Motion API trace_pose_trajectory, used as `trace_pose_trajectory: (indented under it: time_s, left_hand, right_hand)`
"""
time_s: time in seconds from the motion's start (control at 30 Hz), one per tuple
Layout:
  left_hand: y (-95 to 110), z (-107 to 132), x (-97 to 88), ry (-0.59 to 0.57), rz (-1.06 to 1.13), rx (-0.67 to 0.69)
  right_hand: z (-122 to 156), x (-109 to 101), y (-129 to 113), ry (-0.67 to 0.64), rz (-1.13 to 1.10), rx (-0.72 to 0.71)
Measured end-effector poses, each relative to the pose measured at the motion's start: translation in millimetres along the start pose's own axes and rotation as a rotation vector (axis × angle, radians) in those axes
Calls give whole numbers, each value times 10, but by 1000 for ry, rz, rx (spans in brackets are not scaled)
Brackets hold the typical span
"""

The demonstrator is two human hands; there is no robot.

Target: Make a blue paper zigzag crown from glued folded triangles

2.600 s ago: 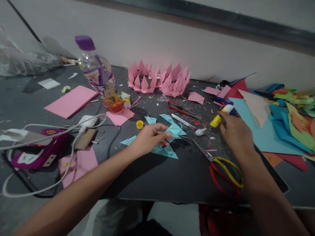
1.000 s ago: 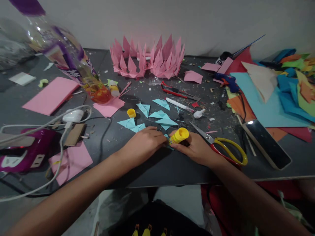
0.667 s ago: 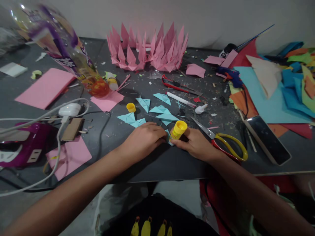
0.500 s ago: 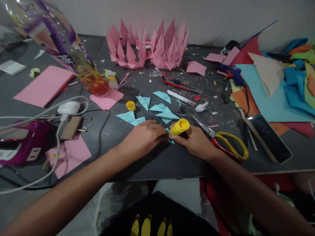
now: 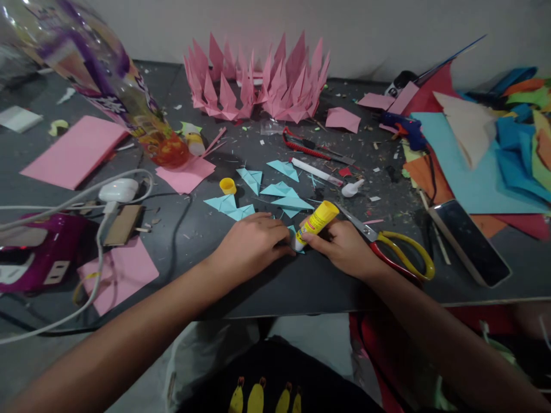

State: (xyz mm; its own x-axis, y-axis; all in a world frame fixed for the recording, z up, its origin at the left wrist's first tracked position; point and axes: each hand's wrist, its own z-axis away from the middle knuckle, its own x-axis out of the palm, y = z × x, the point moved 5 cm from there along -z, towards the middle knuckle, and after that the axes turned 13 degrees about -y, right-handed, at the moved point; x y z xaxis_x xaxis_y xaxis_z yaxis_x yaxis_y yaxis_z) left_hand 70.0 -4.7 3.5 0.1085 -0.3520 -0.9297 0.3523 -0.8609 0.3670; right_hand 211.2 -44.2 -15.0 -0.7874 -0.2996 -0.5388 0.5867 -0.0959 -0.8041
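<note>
My right hand (image 5: 346, 244) is closed around a yellow glue stick (image 5: 318, 221), tilted with its white tip down on a small folded piece of light-blue paper (image 5: 293, 230). My left hand (image 5: 256, 241) has its fingers curled down and pinches that paper against the dark table; much of the paper is hidden by the fingers. Several folded light-blue paper pieces (image 5: 279, 189) lie just beyond both hands. The yellow glue cap (image 5: 228, 186) stands among them on the left.
Yellow-handled scissors (image 5: 407, 252) and a phone (image 5: 469, 241) lie on the right. A red cutter (image 5: 307, 146), a white pen (image 5: 316, 171) and pink folded-paper rings (image 5: 297, 92) are farther back. A tall bottle (image 5: 142, 109), cables and a purple device (image 5: 43, 252) occupy the left.
The glue stick has tipped and shifted slightly right at its upper end, so its label and white tip now show. My left hand has hardly moved.
</note>
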Motion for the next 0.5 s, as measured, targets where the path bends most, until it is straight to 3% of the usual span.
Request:
trace_pose_trajectory:
  time_s: [0.5]
  left_hand:
    - [21,27,18,70,-81,77]
  right_hand:
    - [8,0,7,-52,-39,-15]
